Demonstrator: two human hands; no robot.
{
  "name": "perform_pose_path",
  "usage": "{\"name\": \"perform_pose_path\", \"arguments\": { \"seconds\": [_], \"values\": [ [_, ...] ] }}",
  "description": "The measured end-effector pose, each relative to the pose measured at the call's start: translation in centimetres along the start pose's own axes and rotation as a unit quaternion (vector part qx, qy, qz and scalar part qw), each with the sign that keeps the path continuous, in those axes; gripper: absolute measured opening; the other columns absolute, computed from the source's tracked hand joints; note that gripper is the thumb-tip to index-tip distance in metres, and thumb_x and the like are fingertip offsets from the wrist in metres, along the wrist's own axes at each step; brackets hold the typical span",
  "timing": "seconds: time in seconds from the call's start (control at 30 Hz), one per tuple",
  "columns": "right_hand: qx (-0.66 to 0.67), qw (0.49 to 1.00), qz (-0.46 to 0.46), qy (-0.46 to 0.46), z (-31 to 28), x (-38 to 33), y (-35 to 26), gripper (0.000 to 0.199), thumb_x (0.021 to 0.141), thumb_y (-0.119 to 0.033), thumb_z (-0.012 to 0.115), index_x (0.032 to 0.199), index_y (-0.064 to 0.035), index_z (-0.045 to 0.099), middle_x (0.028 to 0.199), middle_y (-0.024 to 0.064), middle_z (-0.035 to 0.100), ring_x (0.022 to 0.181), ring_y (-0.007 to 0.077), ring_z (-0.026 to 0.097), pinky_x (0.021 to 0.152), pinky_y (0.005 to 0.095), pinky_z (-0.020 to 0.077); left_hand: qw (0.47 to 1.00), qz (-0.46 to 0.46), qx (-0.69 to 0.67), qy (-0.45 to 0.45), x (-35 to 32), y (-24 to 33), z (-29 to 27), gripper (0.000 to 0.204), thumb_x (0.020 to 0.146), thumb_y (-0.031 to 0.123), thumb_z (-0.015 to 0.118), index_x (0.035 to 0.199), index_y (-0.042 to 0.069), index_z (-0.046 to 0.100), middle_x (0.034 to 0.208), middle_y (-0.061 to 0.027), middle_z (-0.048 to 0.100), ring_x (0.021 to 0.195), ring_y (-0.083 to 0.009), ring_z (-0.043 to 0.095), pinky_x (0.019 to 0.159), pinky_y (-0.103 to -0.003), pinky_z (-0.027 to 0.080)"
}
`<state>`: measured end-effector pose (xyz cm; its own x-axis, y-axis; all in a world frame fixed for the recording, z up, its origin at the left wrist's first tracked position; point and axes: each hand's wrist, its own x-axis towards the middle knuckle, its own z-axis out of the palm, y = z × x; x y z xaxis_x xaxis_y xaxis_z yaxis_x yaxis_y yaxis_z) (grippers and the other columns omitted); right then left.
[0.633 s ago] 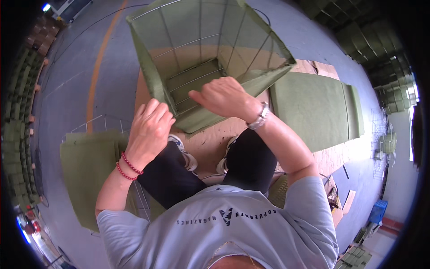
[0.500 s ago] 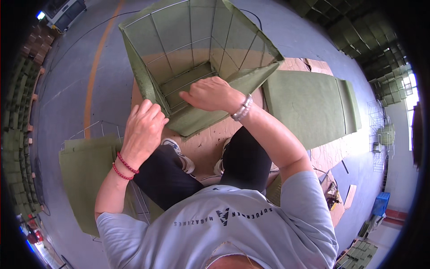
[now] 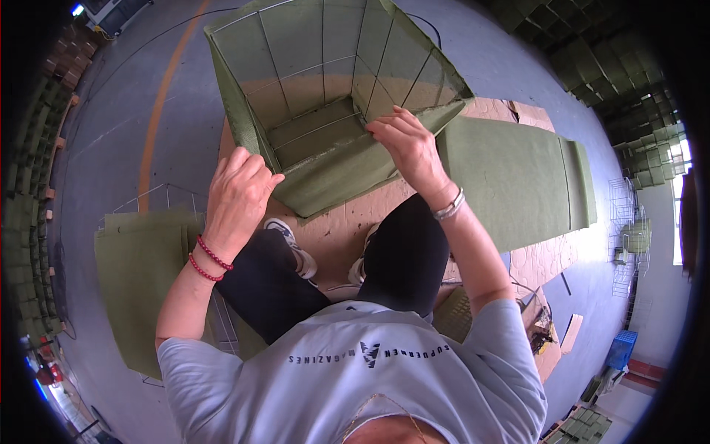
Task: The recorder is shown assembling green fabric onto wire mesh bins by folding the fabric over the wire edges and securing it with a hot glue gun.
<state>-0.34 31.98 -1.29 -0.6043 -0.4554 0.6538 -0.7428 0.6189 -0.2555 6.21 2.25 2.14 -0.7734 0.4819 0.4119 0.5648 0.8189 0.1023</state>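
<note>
A wire-frame box (image 3: 325, 206) lined with green fabric stands in front of my feet, its mouth tilted toward me. Thin metal wires cross its inner walls and base. My left hand (image 3: 240, 191) pinches the near left corner of its rim, fingers closed on the fabric edge. Farther right along the same near edge, my right hand (image 3: 408, 145) grips the fabric rim, thumb and fingers closed over it. Whether a wire lies inside the folded edge under my fingers is hidden.
Green fabric panels (image 3: 518, 177) lie on flattened cardboard (image 3: 547, 259) to the right. More green panels (image 3: 140, 288) and wire frames are at my left. A blue crate (image 3: 622, 349) stands far right. Stacked green boxes (image 3: 606, 66) line the far right side.
My right hand has moved right from above the box's inside and now grips the near rim. The near fabric edge is straighter. My left hand stays at its corner.
</note>
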Motion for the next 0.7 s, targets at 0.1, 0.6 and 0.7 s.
{"name": "perform_pose_path", "arguments": {
  "seconds": [0.1, 0.6, 0.7],
  "values": [
    [0.035, 0.995, 0.027, -0.093, -0.7, 1.2, 1.1, 0.017, 0.086, -0.005, 0.066, 0.103, -0.0024, 0.069, 0.098, 0.0133, 0.070, 0.100, 0.0313, 0.066, 0.098, 0.0413, 0.0498, 0.998, -0.023, 0.018, 0.047, -0.4, 1.1, 0.4, 0.019, 0.078, 0.011, 0.076, 0.089, -0.001, 0.066, 0.085, -0.0080, 0.059, 0.083, -0.0250, 0.057, 0.073, -0.037, 0.050],
    [0.134, 0.981, -0.062, -0.125, 0.9, 4.0, -0.5, 0.018, 0.089, -0.015, 0.067, 0.102, -0.0045, 0.072, 0.089, 0.0119, 0.071, 0.075, 0.0271, 0.069, 0.071, 0.0369, 0.0545, 0.995, -0.048, -0.091, 0.015, 0.4, 1.0, 2.2, 0.014, 0.084, 0.002, 0.068, 0.096, -0.001, 0.064, 0.085, -0.0115, 0.062, 0.081, -0.0300, 0.061, 0.068, -0.039, 0.050],
    [0.147, 0.981, -0.107, -0.064, 2.9, 3.3, -3.0, 0.014, 0.087, -0.014, 0.067, 0.096, -0.0030, 0.070, 0.086, 0.0130, 0.070, 0.073, 0.0292, 0.067, 0.069, 0.0383, 0.0537, 0.997, -0.031, -0.060, 0.037, 1.2, 2.8, 2.9, 0.023, 0.084, 0.003, 0.068, 0.105, -0.003, 0.063, 0.092, -0.0130, 0.063, 0.087, -0.0289, 0.062, 0.074, -0.038, 0.052]
  ]
}}
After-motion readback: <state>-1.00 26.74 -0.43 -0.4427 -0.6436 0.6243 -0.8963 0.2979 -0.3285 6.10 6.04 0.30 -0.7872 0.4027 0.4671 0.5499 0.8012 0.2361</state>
